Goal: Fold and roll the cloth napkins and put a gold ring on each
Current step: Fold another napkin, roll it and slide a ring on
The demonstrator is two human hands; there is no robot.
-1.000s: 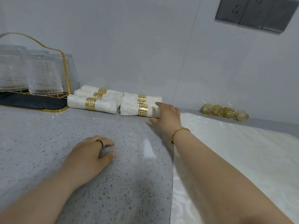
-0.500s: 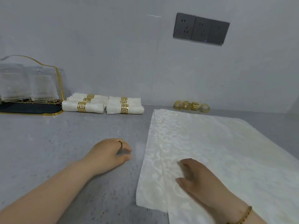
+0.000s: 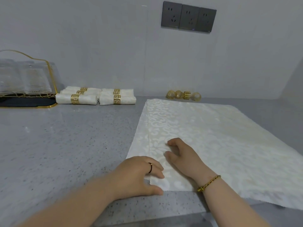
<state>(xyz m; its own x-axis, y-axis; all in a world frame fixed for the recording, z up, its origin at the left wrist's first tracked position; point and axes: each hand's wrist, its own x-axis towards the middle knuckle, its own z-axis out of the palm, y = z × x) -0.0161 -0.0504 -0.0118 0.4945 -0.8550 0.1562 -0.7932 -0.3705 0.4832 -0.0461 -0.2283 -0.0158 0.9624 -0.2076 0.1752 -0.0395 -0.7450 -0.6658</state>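
Note:
A cream patterned cloth napkin (image 3: 213,136) lies spread flat on the grey speckled counter. My left hand (image 3: 139,174) rests on its near left corner, fingers bent over the edge, thumb on the counter. My right hand (image 3: 182,154) lies on the cloth just beyond, fingers loosely curled, wrist with a gold bracelet. Several loose gold rings (image 3: 183,95) sit in a row by the wall behind the cloth. Several rolled napkins (image 3: 96,97) with gold rings lie stacked at the back left.
A gold wire rack with glass tumblers (image 3: 24,82) stands on a dark tray at the far left. Grey wall sockets (image 3: 188,18) are mounted above. The counter's front edge (image 3: 147,217) runs just below my forearms.
My left hand has moved right from the bare counter onto the napkin's near left corner. My right hand came back from the rolled napkins and now lies on the cloth.

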